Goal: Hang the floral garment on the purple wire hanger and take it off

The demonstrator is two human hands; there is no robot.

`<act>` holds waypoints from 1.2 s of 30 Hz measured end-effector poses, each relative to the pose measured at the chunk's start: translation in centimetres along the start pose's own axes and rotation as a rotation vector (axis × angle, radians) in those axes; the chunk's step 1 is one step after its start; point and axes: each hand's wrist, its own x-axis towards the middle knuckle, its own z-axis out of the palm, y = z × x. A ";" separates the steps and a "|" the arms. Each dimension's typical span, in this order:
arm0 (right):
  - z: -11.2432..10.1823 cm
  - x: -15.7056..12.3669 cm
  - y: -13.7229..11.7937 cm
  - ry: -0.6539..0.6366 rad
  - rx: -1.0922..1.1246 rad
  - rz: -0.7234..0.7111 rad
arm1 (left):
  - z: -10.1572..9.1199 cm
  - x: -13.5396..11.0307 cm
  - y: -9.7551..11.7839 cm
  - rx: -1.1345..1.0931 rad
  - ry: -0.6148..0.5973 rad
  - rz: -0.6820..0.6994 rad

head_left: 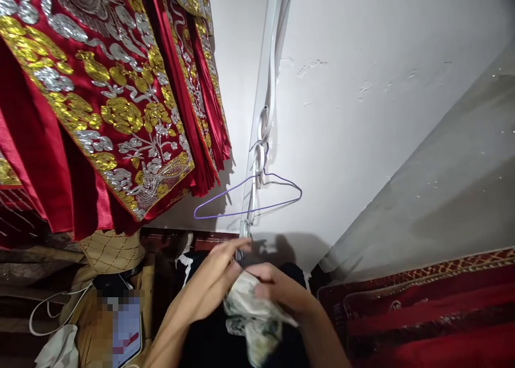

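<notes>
My left hand [215, 282] and my right hand [279, 290] meet low in the middle of the view, both closed on a crumpled pale patterned cloth [253, 317] that hangs down between them. My left fingers reach up toward the bottom of a white strap [263, 116] that runs down the white wall. A thin purple wire hanger [245, 199] hangs from that strap just above my hands.
Red garments with gold and silver embroidery [100, 100] hang at the upper left. A red patterned carpet [426, 314] lies at the lower right. A woven basket [112, 250], white cable [52, 309] and clutter sit at the lower left. Dark fabric lies below my hands.
</notes>
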 end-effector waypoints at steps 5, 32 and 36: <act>-3.8 0.5 -5.1 0.239 -0.396 -0.337 | -0.4 -2.1 -4.4 0.193 -0.249 -0.099; -8.6 4.4 0.8 0.392 -0.863 -0.394 | -9.0 3.0 -3.1 1.089 -0.325 -0.392; -7.6 4.2 1.1 0.387 -0.867 -0.396 | -9.1 2.6 -2.8 1.281 -0.267 -0.457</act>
